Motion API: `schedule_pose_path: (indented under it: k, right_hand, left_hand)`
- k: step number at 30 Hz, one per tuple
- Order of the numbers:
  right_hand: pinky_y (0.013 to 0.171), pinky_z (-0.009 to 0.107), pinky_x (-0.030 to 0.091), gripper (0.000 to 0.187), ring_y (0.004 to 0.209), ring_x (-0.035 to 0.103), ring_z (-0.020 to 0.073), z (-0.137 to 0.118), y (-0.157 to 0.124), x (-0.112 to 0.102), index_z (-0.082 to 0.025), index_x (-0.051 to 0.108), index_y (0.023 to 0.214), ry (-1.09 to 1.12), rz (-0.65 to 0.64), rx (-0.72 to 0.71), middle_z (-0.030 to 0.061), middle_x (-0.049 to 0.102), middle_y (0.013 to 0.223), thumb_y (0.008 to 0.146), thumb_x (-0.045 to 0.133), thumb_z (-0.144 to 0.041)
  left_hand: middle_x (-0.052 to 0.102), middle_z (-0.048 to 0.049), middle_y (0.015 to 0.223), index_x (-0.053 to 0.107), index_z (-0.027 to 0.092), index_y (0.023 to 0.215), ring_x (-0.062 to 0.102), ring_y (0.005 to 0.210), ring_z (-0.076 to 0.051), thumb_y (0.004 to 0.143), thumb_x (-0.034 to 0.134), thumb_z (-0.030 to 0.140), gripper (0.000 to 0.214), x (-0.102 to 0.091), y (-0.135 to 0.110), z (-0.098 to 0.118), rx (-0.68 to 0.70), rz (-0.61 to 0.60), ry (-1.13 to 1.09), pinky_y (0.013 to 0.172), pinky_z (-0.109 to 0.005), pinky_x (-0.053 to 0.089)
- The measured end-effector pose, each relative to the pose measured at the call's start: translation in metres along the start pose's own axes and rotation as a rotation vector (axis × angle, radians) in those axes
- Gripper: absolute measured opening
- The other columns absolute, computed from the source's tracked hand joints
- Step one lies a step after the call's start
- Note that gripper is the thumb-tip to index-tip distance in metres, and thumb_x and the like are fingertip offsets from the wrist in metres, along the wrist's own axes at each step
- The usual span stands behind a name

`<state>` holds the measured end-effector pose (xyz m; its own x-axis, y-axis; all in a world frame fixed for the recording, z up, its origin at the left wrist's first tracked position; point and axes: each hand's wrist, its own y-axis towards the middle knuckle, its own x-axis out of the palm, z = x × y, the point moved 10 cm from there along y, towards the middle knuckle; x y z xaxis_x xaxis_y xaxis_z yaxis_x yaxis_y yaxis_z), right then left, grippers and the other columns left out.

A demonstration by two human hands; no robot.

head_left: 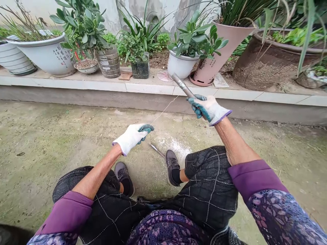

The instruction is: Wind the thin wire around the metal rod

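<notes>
My right hand (203,107), in a white glove with a dark green coated palm, is closed round a grey rod-like handle (188,91). Shiny wire (180,83) is wound in coils near the handle's upper end. From there a thin strand (165,109) runs down and left to my left hand (138,135). That hand, gloved the same way, pinches the strand's end between its fingers. On the ground between my hands and feet lies a second metal rod (156,149), its far end close to my shoe.
A tiled ledge (150,88) crosses ahead, bearing several potted plants, among them a white pot (182,66) and a leaning pink pot (222,47). White powder (176,144) is scattered on the concrete ground (63,136) by my right shoe (171,166).
</notes>
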<state>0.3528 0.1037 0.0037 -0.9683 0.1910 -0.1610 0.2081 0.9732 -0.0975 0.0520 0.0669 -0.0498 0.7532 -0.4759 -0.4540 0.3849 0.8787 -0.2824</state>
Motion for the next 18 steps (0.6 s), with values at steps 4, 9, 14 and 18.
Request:
schedule_pose_path:
  k: [4,9,14,18]
  right_hand:
    - [0.029,0.02,0.034,0.032,0.038,0.038,0.0062,-0.012,-0.011,0.013,-0.011,0.069,0.098,-0.023,-0.073,-0.053,-0.0067,0.048,0.053,0.075,0.078,-0.031]
    - [0.031,0.019,0.034,0.032,0.039,0.04,0.0062,-0.019,-0.024,0.037,-0.012,0.071,0.106,-0.069,-0.147,-0.047,-0.0055,0.05,0.053,0.079,0.075,-0.029]
    - [0.032,0.018,0.034,0.028,0.042,0.041,0.0058,-0.017,-0.024,0.04,-0.012,0.071,0.101,-0.178,-0.141,-0.068,-0.0043,0.051,0.057,0.081,0.074,-0.031]
    - [0.031,0.017,0.032,0.023,0.041,0.04,0.0052,-0.013,-0.015,0.038,-0.014,0.07,0.097,-0.266,-0.095,-0.075,-0.0049,0.05,0.058,0.082,0.072,-0.031]
  left_hand:
    - [0.064,0.0007,0.076,0.071,0.014,0.119,0.046,0.042,-0.005,0.079,0.061,0.023,0.042,0.02,-0.003,-0.008,-0.068,-0.19,-0.08,0.038,-0.019,0.036]
    - [0.071,-0.006,0.094,0.061,0.012,0.129,0.05,0.043,-0.005,0.08,0.067,0.034,0.054,0.015,-0.001,0.026,0.09,-0.246,-0.362,0.04,-0.021,0.039]
    - [0.06,0.0019,0.067,0.068,0.011,0.109,0.044,0.039,-0.005,0.079,0.069,0.037,0.04,-0.002,-0.001,0.047,0.167,-0.136,-0.547,0.037,-0.021,0.032]
    - [0.039,0.0091,0.049,0.072,0.011,0.097,0.028,0.037,-0.004,0.076,0.068,0.031,0.03,0.0,-0.011,0.051,0.119,-0.019,-0.496,0.035,-0.019,0.018]
